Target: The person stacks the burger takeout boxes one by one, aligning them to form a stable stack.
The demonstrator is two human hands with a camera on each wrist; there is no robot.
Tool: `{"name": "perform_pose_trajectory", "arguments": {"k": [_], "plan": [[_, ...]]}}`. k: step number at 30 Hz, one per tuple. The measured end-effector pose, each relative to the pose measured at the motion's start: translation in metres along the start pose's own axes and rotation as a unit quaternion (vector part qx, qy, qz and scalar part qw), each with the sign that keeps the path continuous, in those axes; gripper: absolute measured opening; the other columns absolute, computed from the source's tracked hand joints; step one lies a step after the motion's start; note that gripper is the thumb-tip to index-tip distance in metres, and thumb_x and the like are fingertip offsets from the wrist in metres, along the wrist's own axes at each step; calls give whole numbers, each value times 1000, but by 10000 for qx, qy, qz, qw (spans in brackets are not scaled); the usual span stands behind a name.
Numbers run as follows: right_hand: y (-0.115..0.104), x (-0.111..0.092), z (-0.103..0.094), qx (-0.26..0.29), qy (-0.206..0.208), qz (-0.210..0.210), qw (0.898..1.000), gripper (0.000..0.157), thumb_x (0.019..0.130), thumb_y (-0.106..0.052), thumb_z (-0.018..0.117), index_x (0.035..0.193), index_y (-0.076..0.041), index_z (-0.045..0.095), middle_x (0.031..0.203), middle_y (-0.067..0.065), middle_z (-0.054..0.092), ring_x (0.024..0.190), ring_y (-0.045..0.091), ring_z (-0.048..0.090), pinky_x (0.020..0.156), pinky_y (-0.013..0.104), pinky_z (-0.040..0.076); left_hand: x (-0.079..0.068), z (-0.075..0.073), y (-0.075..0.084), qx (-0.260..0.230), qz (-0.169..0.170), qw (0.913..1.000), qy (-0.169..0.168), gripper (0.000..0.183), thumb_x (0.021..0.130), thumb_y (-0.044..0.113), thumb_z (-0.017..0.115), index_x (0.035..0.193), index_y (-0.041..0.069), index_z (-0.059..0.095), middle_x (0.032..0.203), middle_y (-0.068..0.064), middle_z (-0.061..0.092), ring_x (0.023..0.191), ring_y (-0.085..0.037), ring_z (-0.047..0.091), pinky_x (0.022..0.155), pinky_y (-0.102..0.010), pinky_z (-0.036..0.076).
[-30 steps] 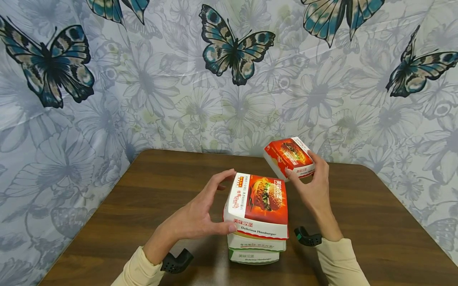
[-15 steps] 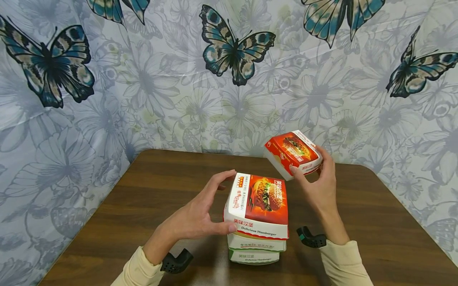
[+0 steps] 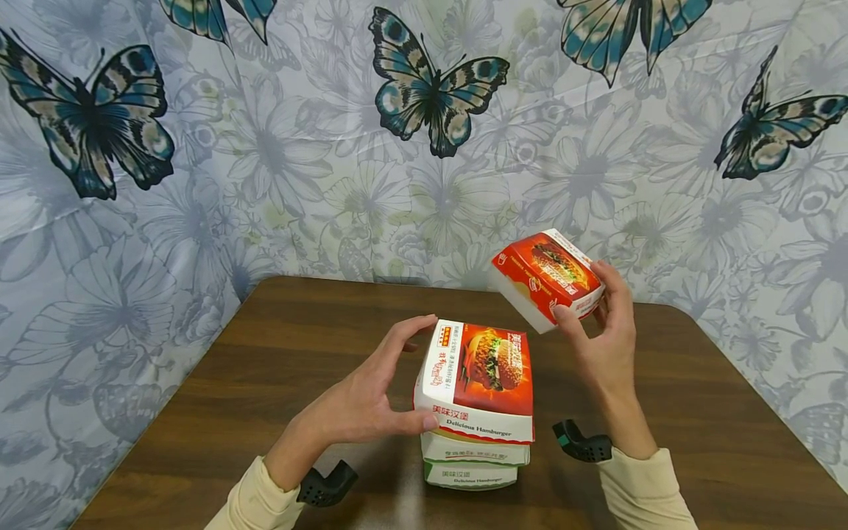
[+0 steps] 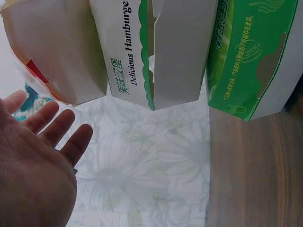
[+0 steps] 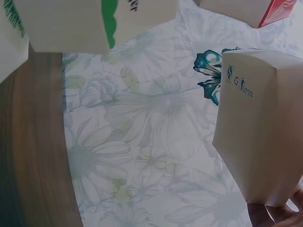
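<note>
A red-and-white hamburger box tops a stack in the head view. My left hand spans its left side, thumb on the front face, forefinger at the back corner. Beneath are a white box with green edging and a green-and-white box on the table. The left wrist view has the other left-hand fingers spread beside the stack. To the right, my right hand grips a second red hamburger box, raised and tilted. Its pale underside faces the right wrist camera, with fingertips at the lower end.
A brown wooden table lies under the stack. Behind it hangs a pale floral cloth with large butterflies. Dark bands sit at both wrists.
My right hand has carried the second red box to the right and slightly upward, away from the stack. The left hand and the stack stay put.
</note>
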State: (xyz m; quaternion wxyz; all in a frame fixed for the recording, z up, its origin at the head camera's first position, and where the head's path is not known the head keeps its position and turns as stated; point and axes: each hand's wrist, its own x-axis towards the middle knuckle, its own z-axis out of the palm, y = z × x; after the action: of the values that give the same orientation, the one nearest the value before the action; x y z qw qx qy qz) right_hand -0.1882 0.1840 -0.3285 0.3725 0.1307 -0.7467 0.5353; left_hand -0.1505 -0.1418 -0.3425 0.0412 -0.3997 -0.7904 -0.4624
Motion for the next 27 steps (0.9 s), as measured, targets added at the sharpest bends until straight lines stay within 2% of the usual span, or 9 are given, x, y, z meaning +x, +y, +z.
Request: {"name": "perform_pose_trajectory", "arguments": {"k": [12,16,19,23,27], "plan": [[-21,-2,-1,1003,-276,-217,9943,66,89,-7,61,153,-11,47,158,7,41,128,21,50,102,13,45,0,0,-1,-2,-26,10000,-17,103,81,36,83,161,37,17,159,10,29,144,-15,34,115,-47,36],[-27,-3,-2,1486,-553,-436,9864,65,89,-5,59,153,-7,46,158,11,40,127,24,50,100,15,48,1,0,-1,-9,-2,10000,-14,103,81,37,83,161,37,17,159,9,29,144,-16,34,115,-47,36],[-30,-4,-2,1794,-808,-596,9786,65,89,-2,58,152,-5,45,158,11,39,129,25,49,99,16,50,1,-1,0,-92,2,10000,-16,104,82,38,82,161,37,15,160,8,29,145,-18,33,116,-51,35],[-34,-4,-3,1930,-1043,-814,9722,64,90,-3,59,152,-4,44,158,13,38,130,24,49,99,17,50,0,-1,0,-180,-18,9998,-12,106,83,39,81,162,37,10,162,8,28,147,-20,31,115,-56,35],[-37,-5,-2,2038,-1188,-980,9668,64,91,-7,62,152,-2,44,158,14,38,129,25,48,96,18,52,0,0,-1,-166,-78,9998,2,106,83,39,81,162,38,10,161,10,28,147,-19,31,116,-54,35]]}}
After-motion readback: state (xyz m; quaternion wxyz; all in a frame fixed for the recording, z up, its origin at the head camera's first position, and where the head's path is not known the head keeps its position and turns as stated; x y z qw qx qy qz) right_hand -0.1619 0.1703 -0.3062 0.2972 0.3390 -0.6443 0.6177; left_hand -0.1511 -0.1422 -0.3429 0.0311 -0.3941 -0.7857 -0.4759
